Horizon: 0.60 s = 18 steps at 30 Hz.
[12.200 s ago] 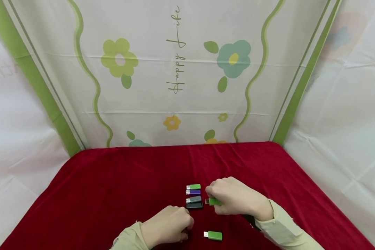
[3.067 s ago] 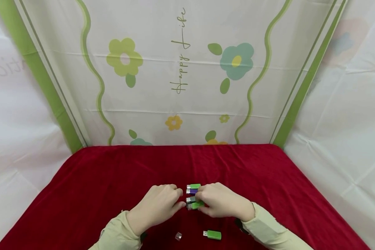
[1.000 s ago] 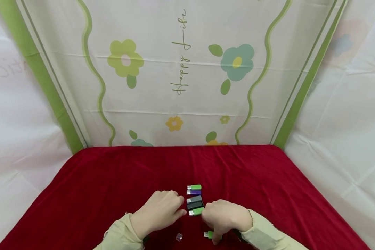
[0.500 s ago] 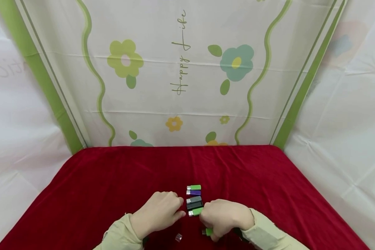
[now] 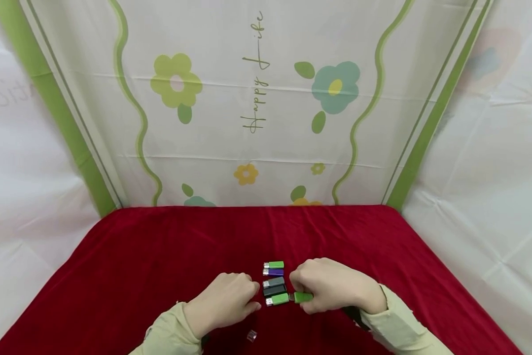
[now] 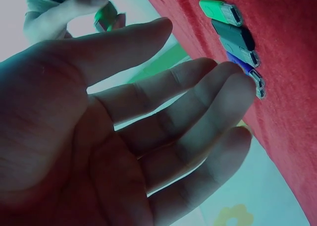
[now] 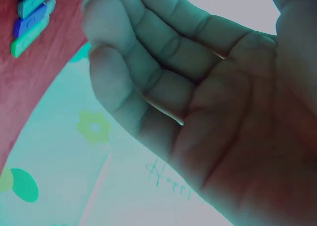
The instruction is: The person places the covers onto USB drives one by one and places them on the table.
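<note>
My right hand [image 5: 336, 286] pinches a green USB flash drive [image 5: 303, 297], its metal plug pointing left; the left wrist view shows this drive [image 6: 105, 17] between thumb and finger. Just left of it lies a row of flash drives: a green one [image 5: 279, 299] nearest me, then a black one [image 5: 274, 291], a grey one [image 5: 275, 282], a purple one [image 5: 276, 272] and another green one [image 5: 276, 265]. My left hand [image 5: 223, 303] hovers left of the row, its fingers loosely bent and holding nothing [image 6: 148, 122]. In the right wrist view, the palm and fingers hide the held drive.
A small clear cap [image 5: 252, 336] lies on the red cloth [image 5: 181, 251], close to the near edge of the view. White curtains with flower prints [image 5: 177, 84] rise behind the table and at both sides.
My right hand has lifted the loose green flash drive from the near cloth and brought it up beside the row. Earlier, another green drive joined the row's near end. The left hand barely moved lately.
</note>
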Each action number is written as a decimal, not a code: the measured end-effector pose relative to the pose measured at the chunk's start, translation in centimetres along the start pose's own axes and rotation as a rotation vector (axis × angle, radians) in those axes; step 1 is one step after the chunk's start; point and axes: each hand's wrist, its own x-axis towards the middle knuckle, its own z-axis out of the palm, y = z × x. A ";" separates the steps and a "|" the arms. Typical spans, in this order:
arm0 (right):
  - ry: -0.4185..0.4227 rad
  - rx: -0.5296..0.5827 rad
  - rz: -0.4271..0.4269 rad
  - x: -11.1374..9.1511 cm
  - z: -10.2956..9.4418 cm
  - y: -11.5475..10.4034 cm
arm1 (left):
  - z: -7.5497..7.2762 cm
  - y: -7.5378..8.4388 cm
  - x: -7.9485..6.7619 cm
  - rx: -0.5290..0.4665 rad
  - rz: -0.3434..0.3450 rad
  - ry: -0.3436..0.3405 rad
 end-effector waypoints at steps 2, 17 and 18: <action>0.015 -0.015 0.000 -0.1 -0.3 0.1 | 0.1 0.1 0.0 -0.004 0.006 -0.010; 0.050 -0.006 0.005 -0.5 -1.1 0.3 | 0.7 0.7 -0.1 -0.010 0.069 -0.108; 0.050 -0.002 0.007 -0.5 -1.1 0.3 | 0.8 0.8 0.0 -0.012 0.073 -0.122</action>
